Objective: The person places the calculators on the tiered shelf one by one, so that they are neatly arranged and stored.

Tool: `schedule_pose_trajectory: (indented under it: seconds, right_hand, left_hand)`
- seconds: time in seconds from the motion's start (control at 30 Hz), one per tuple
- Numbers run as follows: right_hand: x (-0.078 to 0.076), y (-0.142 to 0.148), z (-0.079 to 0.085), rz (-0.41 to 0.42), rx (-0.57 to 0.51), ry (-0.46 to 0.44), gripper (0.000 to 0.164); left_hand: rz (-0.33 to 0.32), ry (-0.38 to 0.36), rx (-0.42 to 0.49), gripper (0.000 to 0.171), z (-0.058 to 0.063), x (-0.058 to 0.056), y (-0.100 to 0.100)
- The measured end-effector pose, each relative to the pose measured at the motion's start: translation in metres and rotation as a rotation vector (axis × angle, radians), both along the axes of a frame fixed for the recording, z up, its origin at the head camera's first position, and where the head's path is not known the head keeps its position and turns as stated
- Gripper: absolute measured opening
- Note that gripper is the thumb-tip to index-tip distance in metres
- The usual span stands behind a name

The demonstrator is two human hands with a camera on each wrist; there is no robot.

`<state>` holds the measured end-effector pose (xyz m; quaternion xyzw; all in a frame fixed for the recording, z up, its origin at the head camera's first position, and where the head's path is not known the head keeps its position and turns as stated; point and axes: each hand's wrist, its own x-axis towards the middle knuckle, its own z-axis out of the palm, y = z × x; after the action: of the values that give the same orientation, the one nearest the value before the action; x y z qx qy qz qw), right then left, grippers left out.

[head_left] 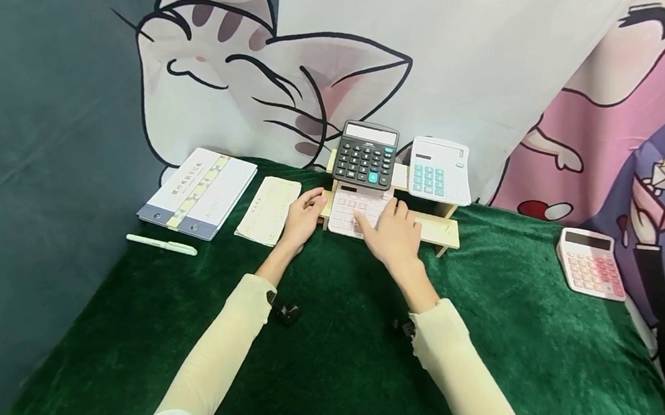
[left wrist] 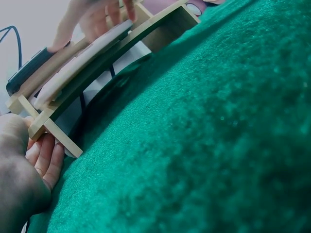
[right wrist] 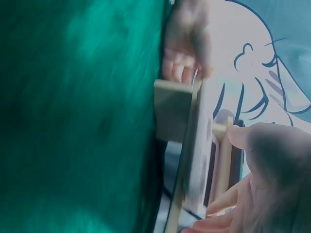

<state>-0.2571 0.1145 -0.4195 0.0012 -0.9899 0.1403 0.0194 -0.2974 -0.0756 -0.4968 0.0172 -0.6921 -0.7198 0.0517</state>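
A small two-tier wooden rack (head_left: 441,231) stands at the back of the table. A pink calculator (head_left: 345,213) leans on its lower tier. On the upper tier are a black calculator (head_left: 365,157) and a white calculator (head_left: 438,171) with teal keys. My left hand (head_left: 304,218) holds the left end of the lower tier, its fingers beside the wooden leg (left wrist: 63,138) in the left wrist view. Over the right part of the pink calculator lies my right hand (head_left: 395,234), fingers spread and thumb across its keys. Whether every fingertip touches it, I cannot tell.
Left of the rack lie a cream paper pad (head_left: 268,211), a thick white-and-blue book (head_left: 200,192) and a capped pale pen (head_left: 161,244). Another pink calculator (head_left: 591,263) lies at the far right. Green velvet cloth (head_left: 342,344) covers the table; a cartoon curtain (head_left: 476,60) hangs behind.
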Motion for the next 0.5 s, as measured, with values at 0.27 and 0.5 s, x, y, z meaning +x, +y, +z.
schedule_pose_trajectory:
  seconds: [0.27, 0.5]
  right_hand:
    - [0.018, 0.05, -0.003, 0.177, 0.041, 0.076, 0.086]
    - [0.03, 0.113, -0.017, 0.308, 0.064, 0.258, 0.062]
  left_hand:
    - [0.015, 0.006, 0.002, 0.043, 0.002, 0.001, 0.0]
    - [0.005, -0.004, 0.011, 0.042, 0.0, 0.001, 0.001]
